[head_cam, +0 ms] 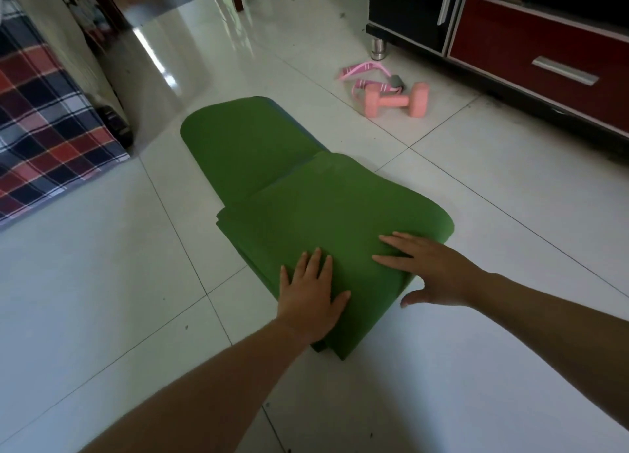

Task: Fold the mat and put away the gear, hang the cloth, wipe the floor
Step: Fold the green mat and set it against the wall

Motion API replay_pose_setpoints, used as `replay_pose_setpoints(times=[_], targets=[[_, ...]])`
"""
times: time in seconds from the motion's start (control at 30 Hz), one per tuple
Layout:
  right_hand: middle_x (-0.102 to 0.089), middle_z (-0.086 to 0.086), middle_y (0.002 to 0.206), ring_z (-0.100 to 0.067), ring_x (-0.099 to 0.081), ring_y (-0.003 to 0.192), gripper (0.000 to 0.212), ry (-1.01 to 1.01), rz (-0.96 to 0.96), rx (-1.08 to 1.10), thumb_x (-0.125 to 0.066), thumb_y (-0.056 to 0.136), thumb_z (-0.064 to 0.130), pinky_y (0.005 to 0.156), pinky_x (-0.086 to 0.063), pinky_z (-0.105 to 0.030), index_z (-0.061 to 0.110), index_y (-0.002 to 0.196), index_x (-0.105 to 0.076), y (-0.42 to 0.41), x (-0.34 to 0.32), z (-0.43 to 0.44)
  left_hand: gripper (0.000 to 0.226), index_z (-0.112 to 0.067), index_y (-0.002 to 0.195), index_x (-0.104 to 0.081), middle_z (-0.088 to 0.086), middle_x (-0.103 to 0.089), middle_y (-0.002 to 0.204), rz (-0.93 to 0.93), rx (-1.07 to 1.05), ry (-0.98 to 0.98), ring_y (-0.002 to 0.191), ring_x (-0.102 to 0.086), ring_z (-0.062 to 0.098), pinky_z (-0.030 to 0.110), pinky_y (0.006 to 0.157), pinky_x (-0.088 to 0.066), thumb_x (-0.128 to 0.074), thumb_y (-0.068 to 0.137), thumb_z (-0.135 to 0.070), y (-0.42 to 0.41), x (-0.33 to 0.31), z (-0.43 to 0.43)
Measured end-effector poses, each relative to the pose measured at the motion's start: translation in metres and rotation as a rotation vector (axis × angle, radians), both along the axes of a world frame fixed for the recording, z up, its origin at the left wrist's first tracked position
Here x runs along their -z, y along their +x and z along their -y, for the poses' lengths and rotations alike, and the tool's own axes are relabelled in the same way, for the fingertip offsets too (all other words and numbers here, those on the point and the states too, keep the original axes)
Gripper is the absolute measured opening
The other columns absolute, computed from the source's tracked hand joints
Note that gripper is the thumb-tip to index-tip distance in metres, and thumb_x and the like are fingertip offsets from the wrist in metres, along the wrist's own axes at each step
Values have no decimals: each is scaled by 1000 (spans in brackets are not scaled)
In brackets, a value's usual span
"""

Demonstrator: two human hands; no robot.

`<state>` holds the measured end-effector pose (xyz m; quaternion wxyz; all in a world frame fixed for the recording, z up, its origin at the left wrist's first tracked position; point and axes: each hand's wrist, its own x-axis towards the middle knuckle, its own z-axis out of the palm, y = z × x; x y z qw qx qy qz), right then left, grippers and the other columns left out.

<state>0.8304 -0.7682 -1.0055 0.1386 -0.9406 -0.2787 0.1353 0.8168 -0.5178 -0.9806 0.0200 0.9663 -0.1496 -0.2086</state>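
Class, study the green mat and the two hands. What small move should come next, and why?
Probably turn the folded part of the mat over onto the flat stretch beyond. The left hand and right hand press flat on its folded layers, and one stretch lies unfolded on the floor.

No readable text, label, brand, number or sign shows on anything in this view.

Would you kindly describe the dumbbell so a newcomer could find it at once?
Start at the red-fronted cabinet on the right. On the floor before it, beyond the green mat, lies the pink dumbbell. Unlike the striped pink strap beside it, it is solid, with two chunky ends.
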Motion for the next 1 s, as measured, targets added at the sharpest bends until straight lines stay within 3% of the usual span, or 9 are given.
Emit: replay_pose_setpoints(times=[0.1, 0.23, 0.4, 0.47, 0.63, 0.77, 0.9, 1.0], targets=[[-6, 6, 156, -17, -6, 144, 86, -52, 53, -28, -70, 76, 44, 113, -9, -33, 40, 144, -17, 4, 4, 0, 71, -24, 149, -7, 0, 2, 158, 31, -110, -81, 145, 5, 22, 56, 113, 5, -25, 91, -61, -15, 9, 18], [-9, 4, 157, -20, -7, 144, 80, -102, 56, -38, -64, 82, 42, 111, -3, -33, 39, 145, -14, 9, 14, -3, 67, -31, 148, -9, -4, 1, 158, 29, -37, -117, 145, 5, 18, 55, 111, 10, -28, 91, -60, -21, 12, 16], [-45, -6, 142, -29, -46, 127, 79, -81, 223, -95, -72, 74, 46, 101, -33, -49, 33, 140, -31, 12, 21, -8, 59, -36, 147, -13, -7, -7, 157, 85, 26, -148, 145, 2, 14, 49, 112, 10, -35, 94, -52, -14, 6, -7], [-51, -6, 136, -29, -53, 120, 76, -66, 278, -105, -72, 73, 48, 95, -41, -50, 32, 137, -35, 13, 23, -15, 55, -38, 146, -18, -7, -11, 157, 84, 29, -171, 145, -1, 15, 50, 114, 7, -36, 95, -47, -11, 2, -17], [-54, -7, 134, -29, -55, 117, 69, -38, 282, -94, -65, 76, 48, 92, -44, -47, 32, 136, -35, 15, 25, -23, 49, -39, 144, -24, -7, -13, 156, 102, 62, -173, 145, -3, 15, 49, 114, 5, -35, 96, -45, -10, 0, -30], [-56, -5, 131, -27, -57, 113, 57, -67, 275, -77, -42, 81, 55, 91, -46, -45, 35, 134, -38, 15, 20, -36, 75, -35, 148, -9, -5, -4, 158, 101, 129, -92, 145, 2, 16, 47, 112, 12, -43, 86, -62, -14, 7, -27], [-55, -10, 131, -33, -56, 114, 62, -23, 208, -74, -69, 74, 45, 91, -44, -50, 31, 131, -49, 14, 27, -45, 77, -36, 147, -3, -6, 2, 158, 59, 136, -57, 144, 5, 16, 44, 112, 12, -47, 87, -57, -14, 16, -29], [-49, -10, 138, -34, -50, 121, 66, -39, 149, -80, -68, 76, 43, 96, -40, -52, 31, 136, -42, 13, 33, -40, 74, -34, 148, -7, -4, -1, 158, 50, 106, -70, 145, 4, 17, 47, 113, 9, -49, 89, -52, -18, 22, -23]])
